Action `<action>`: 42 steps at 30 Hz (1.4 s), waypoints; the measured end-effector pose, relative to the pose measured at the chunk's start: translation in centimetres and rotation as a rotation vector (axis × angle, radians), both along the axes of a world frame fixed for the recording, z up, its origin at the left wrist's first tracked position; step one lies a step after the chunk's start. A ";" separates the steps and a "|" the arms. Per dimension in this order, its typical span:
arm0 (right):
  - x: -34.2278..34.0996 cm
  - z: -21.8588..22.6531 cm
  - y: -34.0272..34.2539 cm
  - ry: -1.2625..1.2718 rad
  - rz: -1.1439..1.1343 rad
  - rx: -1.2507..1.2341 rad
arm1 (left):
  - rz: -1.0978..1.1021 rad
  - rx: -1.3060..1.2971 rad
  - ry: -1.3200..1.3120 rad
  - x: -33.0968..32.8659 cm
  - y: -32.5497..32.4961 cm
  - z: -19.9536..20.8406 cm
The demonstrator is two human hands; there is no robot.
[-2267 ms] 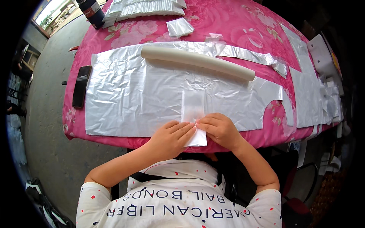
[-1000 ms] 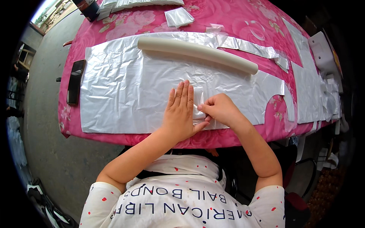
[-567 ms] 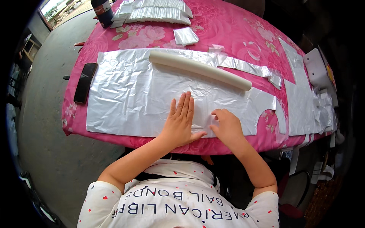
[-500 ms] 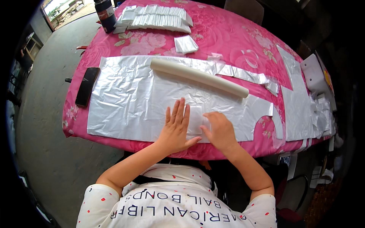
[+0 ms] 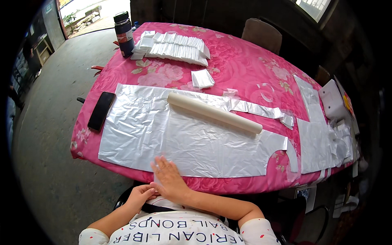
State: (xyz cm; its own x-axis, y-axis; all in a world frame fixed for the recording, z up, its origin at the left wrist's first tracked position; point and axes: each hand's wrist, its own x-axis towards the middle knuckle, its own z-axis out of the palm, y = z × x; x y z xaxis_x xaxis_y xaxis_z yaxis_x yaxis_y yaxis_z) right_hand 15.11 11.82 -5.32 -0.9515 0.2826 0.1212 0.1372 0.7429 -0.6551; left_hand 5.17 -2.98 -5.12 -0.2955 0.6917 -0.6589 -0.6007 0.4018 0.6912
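Note:
A large flattened silver-white plastic bag [image 5: 134,130] with cut-out handles lies across the near part of the table. A pale cardboard tube [image 5: 214,112] rests on it at a slant. My right hand [image 5: 168,179] reaches leftward to the bag's near edge, fingers stretched out, slightly blurred. Just below it, off the table edge, is my left hand [image 5: 141,198], its fingers pinched together by the right thumb. A bit of pale, thin plastic [image 5: 156,179] shows beside the right hand; what the left fingers hold is mostly hidden.
A black phone [image 5: 101,111] lies left of the bag. Farther back stand a dark bottle [image 5: 123,34] and rows of folded plastic bags [image 5: 177,49], with one folded packet [image 5: 202,78] nearer. More plastic bags [image 5: 312,143] and a white box [image 5: 335,98] occupy the right end.
Both hands have moved left and toward my body, from the bag's middle to the near edge. The small folded plastic square between them has left its spot. The view has tilted upward.

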 end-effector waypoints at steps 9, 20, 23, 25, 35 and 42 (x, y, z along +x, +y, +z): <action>1.0 4.6 2.2 -0.055 0.232 0.585 | -0.392 0.335 1.291 -2.6 3.1 4.1; -6.4 6.8 25.6 0.266 -0.450 -0.528 | -0.246 0.345 1.262 -6.0 7.3 5.5; -9.1 4.8 32.4 0.331 -0.646 -0.549 | -0.259 0.384 1.227 -5.9 8.1 5.3; -9.9 4.2 34.3 0.151 -0.788 -0.237 | -0.254 0.389 1.203 -5.8 8.2 5.3; -0.1 5.6 25.0 0.018 -0.276 0.342 | -0.273 0.373 1.296 -6.6 8.8 5.0; 9.1 5.7 19.1 -0.092 -0.245 0.350 | -0.314 0.508 1.435 -6.3 12.4 5.9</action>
State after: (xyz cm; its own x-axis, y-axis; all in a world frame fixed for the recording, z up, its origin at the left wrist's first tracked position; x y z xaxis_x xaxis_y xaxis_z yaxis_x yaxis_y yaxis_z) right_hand 24.22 30.90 0.37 -0.8730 0.4581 0.1673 0.3830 0.8564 -0.3464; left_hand -1.09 9.41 0.78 -0.2560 0.8996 0.3538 0.7205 -0.0664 0.6902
